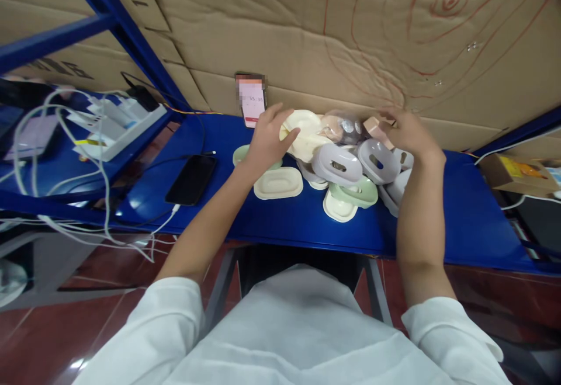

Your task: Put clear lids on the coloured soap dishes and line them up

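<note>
My left hand [268,138] is open, thumb and fingers spread beside the cream plastic pieces [307,134]; whether it touches them I cannot tell. At the back right of the pile, my right hand [412,132] is closed on a small pinkish-tan block [377,131]. Grey soap dishes [337,164] with slotted bottoms lie heaped between the hands, another grey soap dish [379,162] beside them. In front are a pale green dish [357,192] and a small cream dish [340,206]. A cream oval tray [278,183] lies apart, near my left wrist. Clear plastic-wrapped items [344,128] sit behind.
A phone showing a timer [252,101] leans on the cardboard wall [280,40]. Another, dark phone [191,179] lies on the blue table [307,230] with a cable. Left are a white power strip [127,134] and tangled white cables; right, a cardboard box [517,177].
</note>
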